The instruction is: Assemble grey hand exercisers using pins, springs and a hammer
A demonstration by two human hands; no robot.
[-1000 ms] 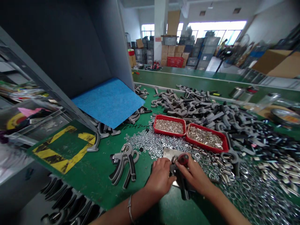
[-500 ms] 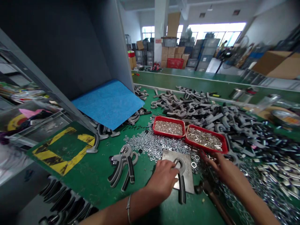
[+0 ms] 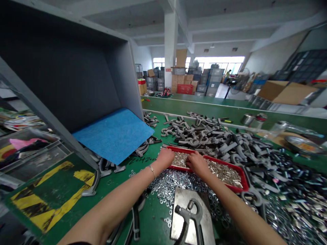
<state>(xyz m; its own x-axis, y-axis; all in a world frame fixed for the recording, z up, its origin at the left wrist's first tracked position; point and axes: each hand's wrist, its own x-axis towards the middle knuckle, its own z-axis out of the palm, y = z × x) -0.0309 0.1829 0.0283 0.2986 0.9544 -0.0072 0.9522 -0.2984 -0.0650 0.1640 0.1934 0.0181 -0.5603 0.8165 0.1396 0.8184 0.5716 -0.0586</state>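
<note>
My left hand (image 3: 165,158) is at the left end of the left red tray (image 3: 182,148), fingers curled down over the small metal parts inside. My right hand (image 3: 197,164) reaches into the same tray near its right end, fingertips bent into the small parts (image 3: 180,158). What either hand pinches is too small or hidden to make out. Closer to me, a grey hand gripper with black handles (image 3: 195,217) and a short metal pin at its top lies on the metal plate (image 3: 178,224), touched by neither hand.
Right of my right hand is a second red tray (image 3: 245,177) of metal pins. Loose nuts (image 3: 166,190) cover the bench before the trays. Grey handles (image 3: 204,131) are heaped behind. A blue sheet (image 3: 114,136) lies by the dark cabinet (image 3: 122,78); rings and black parts lie right.
My left hand has left the hand gripper on the plate and moved forward to the left tray. My right hand has moved left from beside the right tray into the left one. The view has tilted up.
</note>
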